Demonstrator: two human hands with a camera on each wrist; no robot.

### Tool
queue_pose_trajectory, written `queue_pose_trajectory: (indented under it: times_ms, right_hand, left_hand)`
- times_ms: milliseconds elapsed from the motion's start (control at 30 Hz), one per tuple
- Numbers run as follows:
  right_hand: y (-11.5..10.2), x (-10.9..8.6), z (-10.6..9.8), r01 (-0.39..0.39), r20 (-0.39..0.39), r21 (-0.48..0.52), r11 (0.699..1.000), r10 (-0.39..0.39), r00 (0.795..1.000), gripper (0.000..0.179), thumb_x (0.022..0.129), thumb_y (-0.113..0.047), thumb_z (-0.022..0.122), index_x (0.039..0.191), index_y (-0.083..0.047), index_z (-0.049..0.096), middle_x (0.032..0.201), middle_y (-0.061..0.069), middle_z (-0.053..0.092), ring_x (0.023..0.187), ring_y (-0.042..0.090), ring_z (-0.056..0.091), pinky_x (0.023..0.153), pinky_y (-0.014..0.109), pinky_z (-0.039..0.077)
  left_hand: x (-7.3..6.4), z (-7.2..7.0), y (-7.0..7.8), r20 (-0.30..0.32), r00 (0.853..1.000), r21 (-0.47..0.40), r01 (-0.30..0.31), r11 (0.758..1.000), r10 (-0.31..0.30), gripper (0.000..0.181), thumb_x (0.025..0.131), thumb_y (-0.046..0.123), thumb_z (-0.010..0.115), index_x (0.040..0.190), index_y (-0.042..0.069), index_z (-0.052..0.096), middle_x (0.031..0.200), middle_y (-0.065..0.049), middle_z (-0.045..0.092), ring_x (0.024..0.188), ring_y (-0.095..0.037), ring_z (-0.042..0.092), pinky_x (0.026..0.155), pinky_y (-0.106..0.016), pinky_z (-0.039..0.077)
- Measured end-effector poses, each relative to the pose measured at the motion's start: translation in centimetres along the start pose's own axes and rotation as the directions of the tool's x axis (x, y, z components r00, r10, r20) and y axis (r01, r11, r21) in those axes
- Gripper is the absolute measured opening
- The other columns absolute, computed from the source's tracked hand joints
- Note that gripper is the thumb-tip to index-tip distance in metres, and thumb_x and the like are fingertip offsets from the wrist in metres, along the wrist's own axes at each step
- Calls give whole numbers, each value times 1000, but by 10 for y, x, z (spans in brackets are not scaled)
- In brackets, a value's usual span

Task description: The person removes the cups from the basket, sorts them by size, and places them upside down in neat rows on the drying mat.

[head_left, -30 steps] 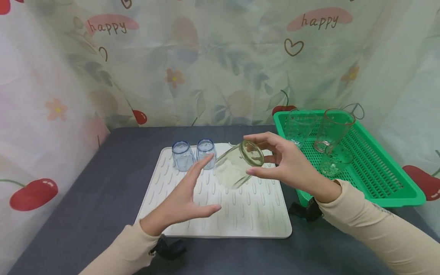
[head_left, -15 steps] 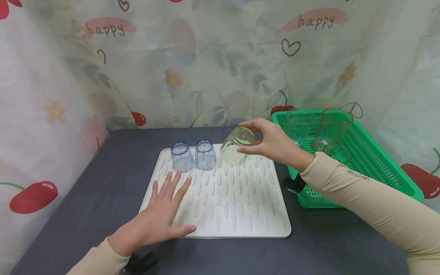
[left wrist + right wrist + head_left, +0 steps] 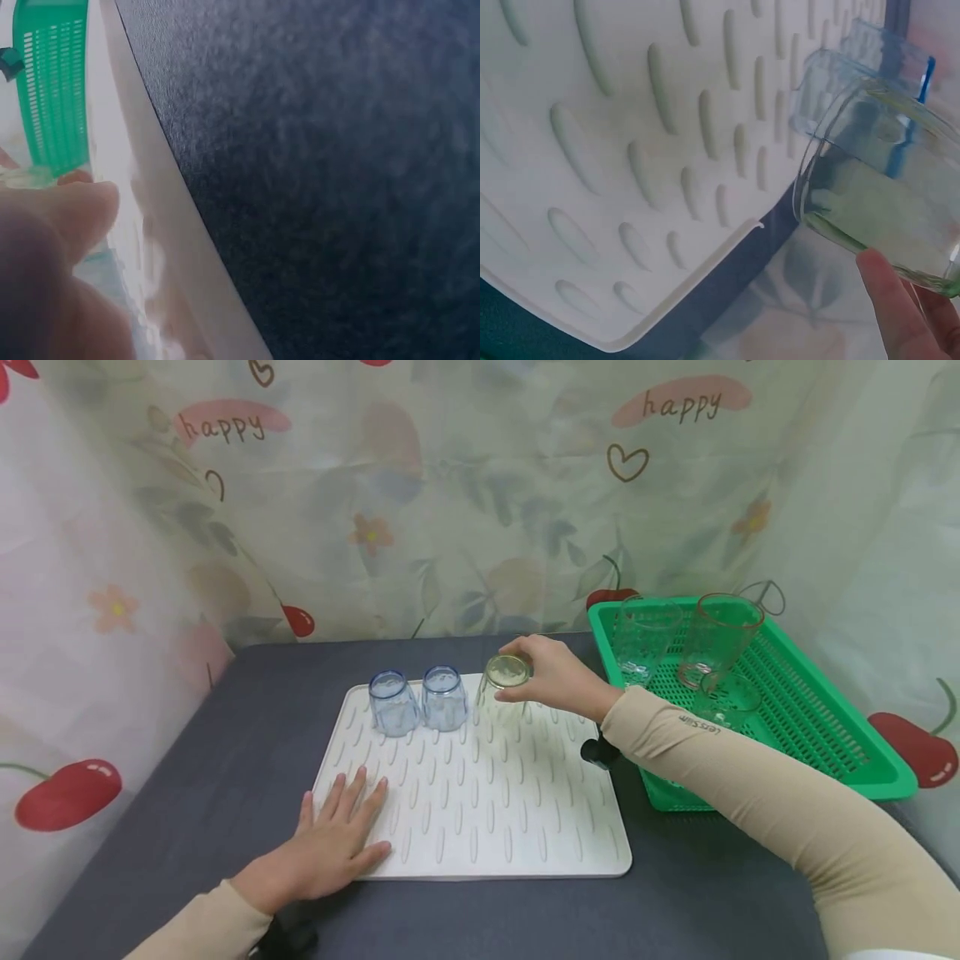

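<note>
My right hand grips a greenish clear drinking glass near its upturned base. The glass is upside down at the back of the white ridged mat. In the right wrist view the fingertips press the side of the glass; whether its rim touches the mat is unclear. To its left stand two upside-down blue-tinted glasses, side by side. My left hand lies with spread fingers on the mat's front left part, holding nothing. Its thumb shows in the left wrist view.
A green perforated basket stands right of the mat, with three clear glasses in it, including a tall one with a reddish rim. A dark cloth covers the table. Printed curtains hang behind and at both sides.
The green glass was tilted above the mat and is now upright upside down, farther back and left. My left hand moved from near the glass down to the mat's front left.
</note>
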State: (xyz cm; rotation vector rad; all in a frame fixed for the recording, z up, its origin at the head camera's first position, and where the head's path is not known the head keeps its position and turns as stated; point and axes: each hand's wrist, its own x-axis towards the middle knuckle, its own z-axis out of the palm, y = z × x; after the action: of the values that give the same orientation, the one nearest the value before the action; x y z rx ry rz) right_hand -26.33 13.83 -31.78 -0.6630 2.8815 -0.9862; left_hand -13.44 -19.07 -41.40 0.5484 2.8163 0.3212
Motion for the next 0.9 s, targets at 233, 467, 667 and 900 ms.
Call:
queue_pose_trajectory:
  times_ms: [233, 467, 667, 900]
  right_hand:
    - [14, 18, 10, -35, 17, -25, 999, 35, 999, 61, 79, -32, 81, 130, -8, 57, 124, 8, 60, 113, 26, 57, 89, 40, 52]
    - [23, 31, 16, -71, 35, -10, 997, 72, 997, 64, 79, -33, 80, 134, -8, 55, 130, 10, 58, 121, 29, 53, 96, 44, 48]
    - [32, 39, 25, -86, 37, 23, 996, 86, 996, 64, 79, -30, 81, 135, -9, 55, 133, 10, 58, 124, 29, 52, 98, 44, 47]
    - [34, 39, 32, -109, 73, 48, 993, 105, 992, 65, 79, -29, 81, 136, -9, 54, 135, 10, 56, 126, 29, 51, 100, 44, 45]
  left_hand:
    - [9, 15, -15, 65, 997, -32, 50, 998, -48, 88, 91, 70, 38, 156, 15, 14, 162, -19, -3, 145, -47, -9, 105, -72, -9]
    - [11, 17, -17, 124, 990, -25, 74, 997, -70, 97, 86, 80, 30, 157, 18, 7, 162, -16, -9, 145, -45, -15, 105, -70, -14]
    - [11, 18, -17, 140, 987, -16, 78, 997, -75, 99, 84, 82, 26, 157, 18, 5, 162, -15, -12, 144, -45, -18, 104, -70, -16]
    - [11, 19, -16, 125, 989, -15, 76, 997, -73, 98, 85, 82, 27, 157, 18, 7, 162, -16, -10, 144, -46, -17, 104, -70, -16]
